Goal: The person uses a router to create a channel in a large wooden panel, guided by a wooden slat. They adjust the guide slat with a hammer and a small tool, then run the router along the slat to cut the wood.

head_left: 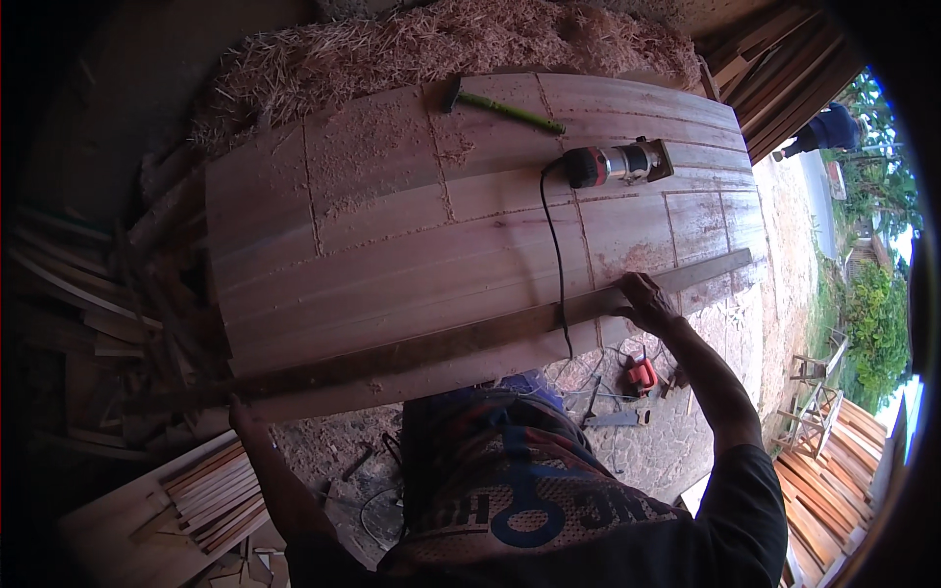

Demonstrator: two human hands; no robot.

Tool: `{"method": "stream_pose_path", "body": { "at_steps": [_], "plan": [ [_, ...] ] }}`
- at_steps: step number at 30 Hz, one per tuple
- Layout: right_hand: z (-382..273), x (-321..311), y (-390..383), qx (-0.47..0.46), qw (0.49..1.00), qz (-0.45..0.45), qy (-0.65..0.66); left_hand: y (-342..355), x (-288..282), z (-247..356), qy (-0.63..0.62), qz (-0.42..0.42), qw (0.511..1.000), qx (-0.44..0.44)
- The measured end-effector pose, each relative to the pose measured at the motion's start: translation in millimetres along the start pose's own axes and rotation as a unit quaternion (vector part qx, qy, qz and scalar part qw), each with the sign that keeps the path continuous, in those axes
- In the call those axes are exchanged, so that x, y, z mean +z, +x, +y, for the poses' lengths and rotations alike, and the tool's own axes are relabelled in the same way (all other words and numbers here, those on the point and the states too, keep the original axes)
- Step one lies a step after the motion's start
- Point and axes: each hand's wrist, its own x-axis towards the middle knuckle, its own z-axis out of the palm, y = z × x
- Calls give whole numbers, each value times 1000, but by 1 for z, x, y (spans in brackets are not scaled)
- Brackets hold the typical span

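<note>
From the head camera we've got both hands on a long dark wooden strip [441,343] lying slantwise across the near edge of a big panelled wooden door [392,235]. Our right hand [642,299] is pressed flat on top of the strip near its far end, fingers spread rather than wrapped, while our left hand [245,416] is clenched around the low end where it overhangs the door. What worries us: the black power cord [557,265] from the router [618,164] runs right under or over the strip beside the right hand, can't tell which, so sliding the strip could snag it and drag the router. The loose shavings on the surface could also let the strip skate, and the overhanging left end could dip if that grip slackens. A green-handled hammer [505,110] sits well clear at the back.
</note>
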Motion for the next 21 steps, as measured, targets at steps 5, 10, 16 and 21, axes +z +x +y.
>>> {"method": "stream_pose_path", "body": {
  "at_steps": [5,10,16,21],
  "plan": [
    [-10,0,21,-12,999,0,45,21,-22,11,-61,18,998,-9],
    [-11,-6,-4,28,999,-19,22,4,52,-18,-60,104,990,67],
    [-11,2,7,1,1000,0,18,5,26,-15,27,91,992,84],
    [-7,1,6,15,1000,-14,10,15,25,-26,29,132,987,88]
  ]
}}
